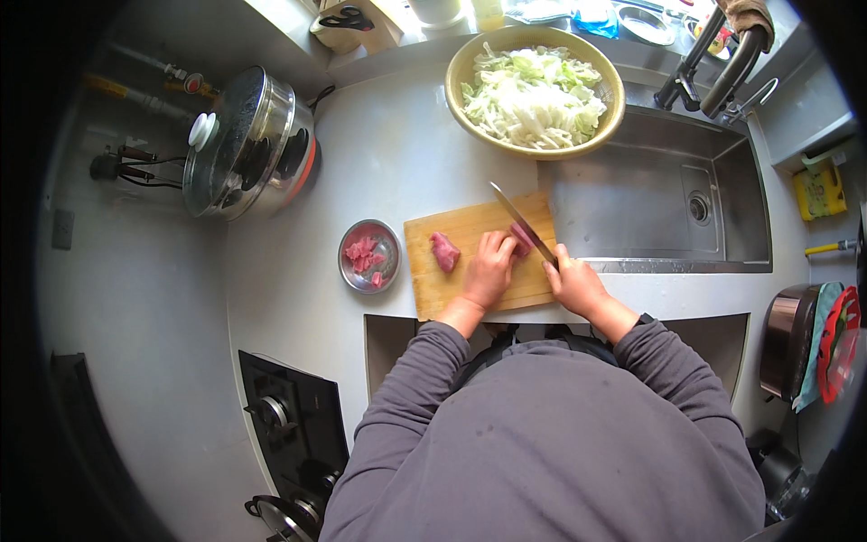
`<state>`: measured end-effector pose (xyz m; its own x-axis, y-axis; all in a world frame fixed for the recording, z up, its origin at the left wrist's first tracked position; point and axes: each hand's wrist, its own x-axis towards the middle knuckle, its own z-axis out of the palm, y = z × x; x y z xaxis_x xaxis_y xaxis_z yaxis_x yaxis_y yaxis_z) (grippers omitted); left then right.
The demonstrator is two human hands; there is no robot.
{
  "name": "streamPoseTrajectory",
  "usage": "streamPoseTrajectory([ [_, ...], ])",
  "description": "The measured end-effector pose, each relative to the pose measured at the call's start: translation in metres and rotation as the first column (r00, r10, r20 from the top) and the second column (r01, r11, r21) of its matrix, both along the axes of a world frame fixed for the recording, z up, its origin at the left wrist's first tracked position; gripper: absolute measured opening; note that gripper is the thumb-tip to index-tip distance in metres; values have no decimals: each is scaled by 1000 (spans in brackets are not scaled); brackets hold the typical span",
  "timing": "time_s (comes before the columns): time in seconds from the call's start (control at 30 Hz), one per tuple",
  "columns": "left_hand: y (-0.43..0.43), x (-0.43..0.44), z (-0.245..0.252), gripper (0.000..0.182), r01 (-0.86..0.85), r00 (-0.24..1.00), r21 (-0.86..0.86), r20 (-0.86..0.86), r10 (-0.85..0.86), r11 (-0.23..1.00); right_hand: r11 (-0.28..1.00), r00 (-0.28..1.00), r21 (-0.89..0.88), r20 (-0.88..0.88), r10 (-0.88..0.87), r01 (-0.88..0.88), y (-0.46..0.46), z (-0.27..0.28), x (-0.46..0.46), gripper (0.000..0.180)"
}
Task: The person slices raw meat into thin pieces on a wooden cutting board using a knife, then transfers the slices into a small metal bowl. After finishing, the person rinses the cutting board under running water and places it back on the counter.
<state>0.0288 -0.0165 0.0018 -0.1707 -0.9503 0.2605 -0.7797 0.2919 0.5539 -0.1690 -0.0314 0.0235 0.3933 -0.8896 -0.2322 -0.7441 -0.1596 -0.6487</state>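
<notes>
A wooden cutting board (433, 291) lies on the counter in front of me. My right hand (577, 279) grips the handle of a kitchen knife (516, 215), whose blade slants up and left over the board. Beside the blade, my left hand (489, 268) presses its bent fingertips on a piece of raw meat (521, 240), partly hidden by the fingers and knife. Another chunk of raw meat (444, 253) rests on the board to the left. Just off the board's left edge, a round metal bowl (393, 269) contains several pink meat pieces (364, 255).
A yellow colander (467, 129) of shredded cabbage (538, 98) stands behind the board, near the steel sink (630, 196) with its faucet (684, 74). At the left is a glass-lidded steel pot (254, 152). A black gas hob (301, 413) lies lower left, a toaster (786, 339) right.
</notes>
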Motion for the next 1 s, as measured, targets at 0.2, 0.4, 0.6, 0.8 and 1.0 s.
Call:
streamPoseTrajectory([
  [0.2,-31,6,18,33,295,947,-89,161,-278,951,992,990,-30,70,-122,125,3,-3,-32,26],
  [0.4,-49,8,23,26,293,912,253,216,-349,922,980,977,-9,86,-195,197,10,-4,-54,25],
  [0.6,-38,4,19,35,39,964,264,243,-106,964,981,977,6,87,-195,195,19,-6,-61,26],
  [0.8,-18,-13,11,50,-299,950,330,190,247,895,989,985,-11,91,-145,146,21,1,-54,28],
  [1.0,13,-8,4,56,-304,953,181,64,298,935,993,991,-64,90,103,-97,23,16,-48,25],
])
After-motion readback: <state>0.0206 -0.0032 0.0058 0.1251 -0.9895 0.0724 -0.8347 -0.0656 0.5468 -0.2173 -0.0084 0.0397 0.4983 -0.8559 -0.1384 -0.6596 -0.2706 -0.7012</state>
